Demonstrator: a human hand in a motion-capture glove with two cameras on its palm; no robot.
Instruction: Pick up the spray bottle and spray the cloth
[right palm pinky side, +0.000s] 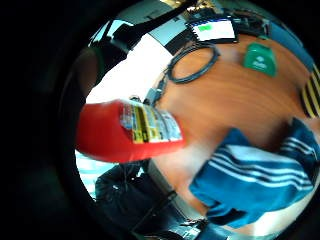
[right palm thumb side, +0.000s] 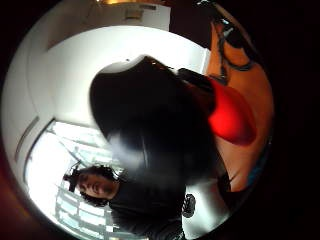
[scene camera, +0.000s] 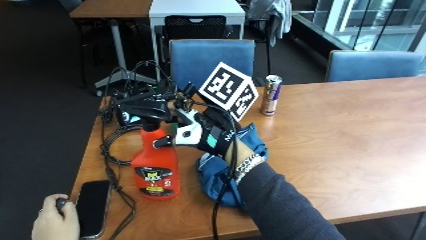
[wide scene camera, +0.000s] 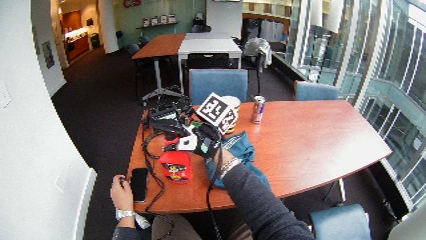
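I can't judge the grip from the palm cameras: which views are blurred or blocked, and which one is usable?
Thumb side palm view: a dark blurred shape fills the middle, with only a red patch of the spray bottle showing beside it, and window glare behind. Little finger side palm view: bottle and blue cloth smeared, label unreadable. Outside view: clearest, showing the gloved right hand at the bottle's neck.

The person's right hand (scene camera: 206, 134) wears a black glove fitted with white plastic pieces and a green patch across its back. Just behind the glove sits a silver metal bracelet (scene camera: 248, 163) at the wrist, and behind that runs a dark grey sleeve (scene camera: 286, 205). The left hand (wide scene camera: 120, 193) is bare, with a silver watch (wide scene camera: 125, 214) at its wrist.
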